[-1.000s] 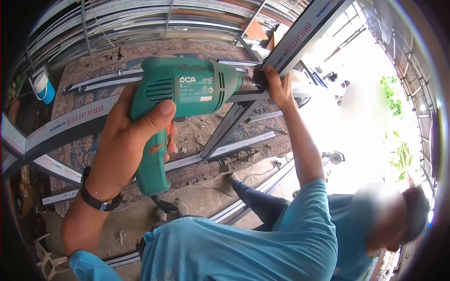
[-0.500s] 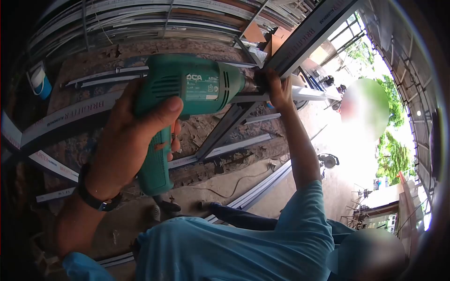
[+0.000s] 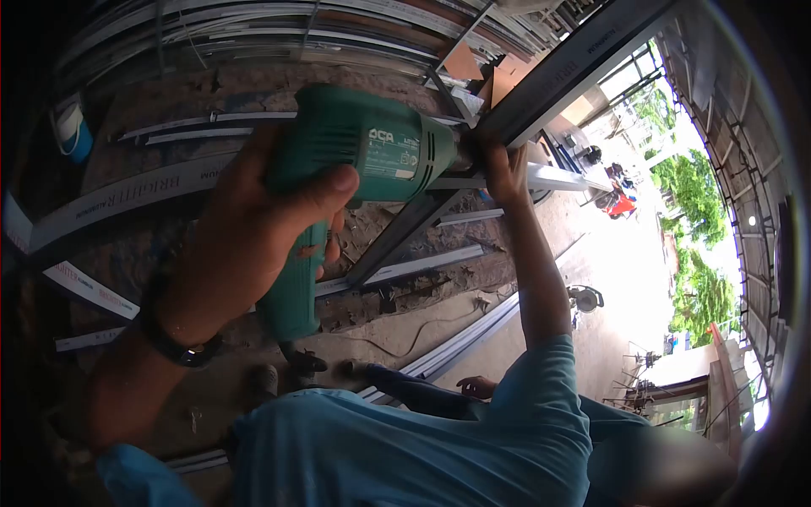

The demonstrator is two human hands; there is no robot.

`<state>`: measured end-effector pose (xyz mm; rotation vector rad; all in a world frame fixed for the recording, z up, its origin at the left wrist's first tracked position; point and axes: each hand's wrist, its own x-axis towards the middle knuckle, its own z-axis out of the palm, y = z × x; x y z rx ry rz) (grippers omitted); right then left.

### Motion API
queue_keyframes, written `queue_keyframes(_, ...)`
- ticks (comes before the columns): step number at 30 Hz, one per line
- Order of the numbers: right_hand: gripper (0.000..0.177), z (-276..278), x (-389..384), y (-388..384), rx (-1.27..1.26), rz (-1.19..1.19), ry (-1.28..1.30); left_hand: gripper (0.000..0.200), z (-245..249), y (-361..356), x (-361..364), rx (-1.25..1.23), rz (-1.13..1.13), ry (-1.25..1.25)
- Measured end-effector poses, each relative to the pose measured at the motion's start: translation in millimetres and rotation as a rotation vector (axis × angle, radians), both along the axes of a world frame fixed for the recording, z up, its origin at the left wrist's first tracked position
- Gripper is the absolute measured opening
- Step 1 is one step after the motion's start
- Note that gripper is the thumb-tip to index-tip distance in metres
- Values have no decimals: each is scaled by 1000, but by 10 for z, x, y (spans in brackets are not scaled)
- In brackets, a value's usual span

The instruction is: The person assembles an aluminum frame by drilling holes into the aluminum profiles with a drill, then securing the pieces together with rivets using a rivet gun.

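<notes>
My left hand, with a dark watch on its wrist, is closed around the grip of a green power drill. The drill points right, its chuck close against an aluminium frame bar that slants up to the right. My right hand is closed on the frame at the joint beside the chuck; its fingertips are partly hidden in shadow there. Another dark frame bar runs down and left from this joint. The drill's tip and whatever it touches cannot be made out.
Long printed profiles cross the worn worktable. Racks of metal lengths stand behind. A blue-and-white bucket is at left. A circular saw rests on the floor. At lower right sits another person, whose hand shows.
The drill and my left hand have shifted right, nearer the frame joint. My right hand stays at the joint. The other person's hand has come into view.
</notes>
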<state>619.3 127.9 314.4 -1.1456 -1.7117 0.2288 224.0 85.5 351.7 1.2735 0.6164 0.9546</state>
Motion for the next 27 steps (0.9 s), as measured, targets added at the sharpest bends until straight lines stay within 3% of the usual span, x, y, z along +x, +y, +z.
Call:
queue_keyframes(2, 30, -74, 68, -41, -19, -28, 52, 57, 2, 59, -23, -20, -35, 42)
queue_keyframes(4, 32, 131, -134, -195, -61, -49, -55, 58, 125, 88, -60, -72, -65, 95)
queue_keyframes(7, 33, 67, -79, -144, -29, -21, -16, 49, 256, 92, -95, -96, -33, 124)
queue_keyframes(9, 31, 17, -56, -77, 193, -139, -267, 52, 305, 140, -113, -104, -37, 160)
queue_keyframes(14, 27, 66, -52, -89, -64, -107, -103, 51, 418, 445, -165, -97, -98, 249)
queue_keyframes(16, 26, 82, -109, -100, -52, -92, -46, 50, 405, 653, -173, -129, -163, 271)
queue_keyframes(20, 26, 198, -251, -175, -81, -44, 3, 51, 492, 884, -155, -6, -168, 351)
queue_keyframes(27, 29, 189, -226, -146, 19, -103, -135, 51, 491, 1392, -92, 144, -334, 384)
